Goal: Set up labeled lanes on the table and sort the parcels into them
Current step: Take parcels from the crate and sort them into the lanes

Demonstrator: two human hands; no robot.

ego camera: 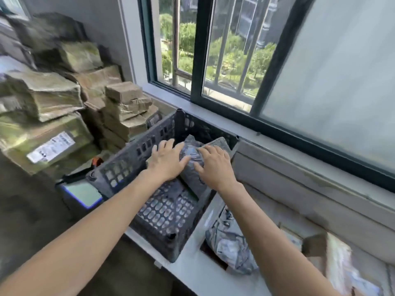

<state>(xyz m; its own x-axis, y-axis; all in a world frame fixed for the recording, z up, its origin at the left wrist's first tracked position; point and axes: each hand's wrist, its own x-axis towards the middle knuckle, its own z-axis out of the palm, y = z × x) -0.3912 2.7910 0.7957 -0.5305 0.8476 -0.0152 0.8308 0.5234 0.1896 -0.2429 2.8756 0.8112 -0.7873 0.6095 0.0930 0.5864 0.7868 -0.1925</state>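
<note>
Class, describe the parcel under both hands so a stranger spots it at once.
Below the window stands a black perforated crate. Inside lies a dark grey plastic-wrapped parcel, the only one under the left hand and right hand; the pale crumpled bag lies outside.

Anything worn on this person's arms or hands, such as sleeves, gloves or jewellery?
Nothing visible: no sleeves are in view on either arm, and the left hand and right hand show no gloves, rings, watch or wristbands.
</note>
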